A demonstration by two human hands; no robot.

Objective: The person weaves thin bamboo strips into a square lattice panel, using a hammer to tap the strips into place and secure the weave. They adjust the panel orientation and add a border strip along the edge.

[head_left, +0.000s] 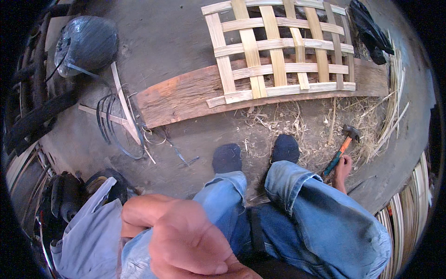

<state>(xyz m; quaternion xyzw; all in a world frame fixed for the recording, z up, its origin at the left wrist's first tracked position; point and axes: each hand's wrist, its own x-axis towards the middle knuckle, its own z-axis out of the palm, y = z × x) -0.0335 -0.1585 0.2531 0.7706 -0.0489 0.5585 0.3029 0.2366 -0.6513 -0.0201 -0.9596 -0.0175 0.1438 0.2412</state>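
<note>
At the right, beside my knee, my right hand [343, 170] is low near the floor with its fingers curled at the handle of a hammer [343, 149]. The hammer has a dark metal head and an orange and teal handle, its head pointing away from me. My left hand [190, 239] is raised close in front of me over my lap, large and blurred; its fingers are mostly hidden, and I see nothing in it. Ahead of my feet, a woven lattice of flat pale wooden strips [278, 44] lies partly on a long brown plank [181, 95].
Wood shavings [297, 121] litter the floor by my feet. Long thin strips [395, 102] and a black plastic bag [369, 30] lie at the right. To the left are a wrapped dark roll [88, 44], looped black strapping [109, 125] and loose wooden sticks [125, 107].
</note>
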